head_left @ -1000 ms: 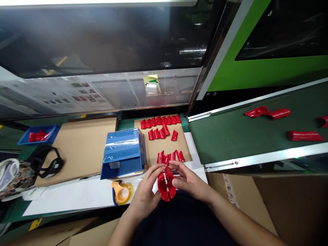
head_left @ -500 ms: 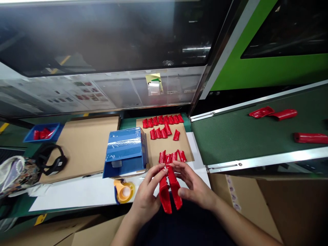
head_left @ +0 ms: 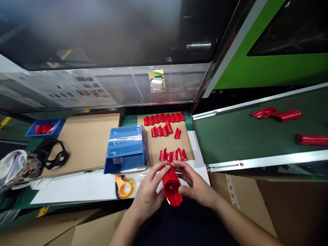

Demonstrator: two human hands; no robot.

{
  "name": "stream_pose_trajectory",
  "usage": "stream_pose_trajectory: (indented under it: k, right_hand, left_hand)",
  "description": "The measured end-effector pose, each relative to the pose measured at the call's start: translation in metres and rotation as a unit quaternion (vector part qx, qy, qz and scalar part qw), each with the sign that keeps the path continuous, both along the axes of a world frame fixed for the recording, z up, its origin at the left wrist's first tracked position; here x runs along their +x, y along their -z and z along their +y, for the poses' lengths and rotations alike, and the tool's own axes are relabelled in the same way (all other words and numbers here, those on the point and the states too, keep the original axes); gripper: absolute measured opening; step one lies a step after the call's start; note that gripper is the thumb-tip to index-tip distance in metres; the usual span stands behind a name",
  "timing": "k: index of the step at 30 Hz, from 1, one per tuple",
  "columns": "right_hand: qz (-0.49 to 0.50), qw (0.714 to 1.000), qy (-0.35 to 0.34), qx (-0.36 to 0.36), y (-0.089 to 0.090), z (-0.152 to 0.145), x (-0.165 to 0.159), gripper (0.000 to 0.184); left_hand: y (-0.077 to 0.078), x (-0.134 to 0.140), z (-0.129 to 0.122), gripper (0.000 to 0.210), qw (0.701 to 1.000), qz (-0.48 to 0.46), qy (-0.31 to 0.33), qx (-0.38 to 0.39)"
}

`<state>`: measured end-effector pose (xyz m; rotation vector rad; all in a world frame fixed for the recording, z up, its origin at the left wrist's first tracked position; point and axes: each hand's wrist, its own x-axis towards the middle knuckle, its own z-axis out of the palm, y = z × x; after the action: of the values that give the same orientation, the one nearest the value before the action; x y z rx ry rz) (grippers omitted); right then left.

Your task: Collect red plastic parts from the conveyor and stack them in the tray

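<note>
Workbench below, white sheet along its near edge. Both hands meet low at centre: left hand (head_left: 150,193) and right hand (head_left: 196,186) press two glossy red shells (head_left: 171,186) together, fingers curled round them, tips touching on top. Just left, an orange tape dispenser (head_left: 124,187). Beyond, a blue box (head_left: 126,148) wrapped in film, and brown cardboard (head_left: 169,141) carrying rows of small red parts (head_left: 164,119). Right, a ribbed green conveyor (head_left: 243,136) bears long red mouldings (head_left: 287,115).
</note>
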<state>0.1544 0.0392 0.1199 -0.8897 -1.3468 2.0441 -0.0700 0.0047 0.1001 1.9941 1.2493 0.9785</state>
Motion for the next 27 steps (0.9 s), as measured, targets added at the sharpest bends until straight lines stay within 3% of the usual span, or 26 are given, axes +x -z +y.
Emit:
stream_pose_trajectory:
  k: [10, 16, 20, 22, 25, 27]
  right_hand:
    - [0.014, 1.0, -0.007, -0.009, -0.001, 0.006, -0.004, 0.063]
    - [0.0, 0.995, 0.003, -0.099, 0.012, 0.001, -0.004, 0.073]
    - [-0.04, 0.985, 0.011, -0.168, 0.035, -0.003, -0.006, 0.089]
    - [-0.076, 0.979, 0.02, -0.186, 0.051, -0.006, -0.006, 0.098]
    - [-0.142, 0.979, 0.053, -0.139, 0.076, -0.008, -0.007, 0.095]
    - [-0.19, 0.974, 0.055, -0.107, 0.089, -0.008, -0.012, 0.09]
  left_hand:
    - [0.003, 0.001, 0.0, 0.068, 1.0, 0.016, 0.013, -0.013]
    - [0.02, -0.001, -0.006, 0.071, 0.999, 0.009, 0.029, -0.028]
    - [0.038, 0.0, -0.013, 0.063, 0.994, -0.002, 0.034, -0.101]
    - [0.05, 0.002, -0.015, 0.056, 0.984, -0.037, 0.021, -0.172]
    - [0.073, 0.006, -0.019, 0.046, 0.946, -0.071, -0.037, -0.315]
    - [0.087, 0.009, -0.02, 0.045, 0.924, -0.054, -0.071, -0.371]
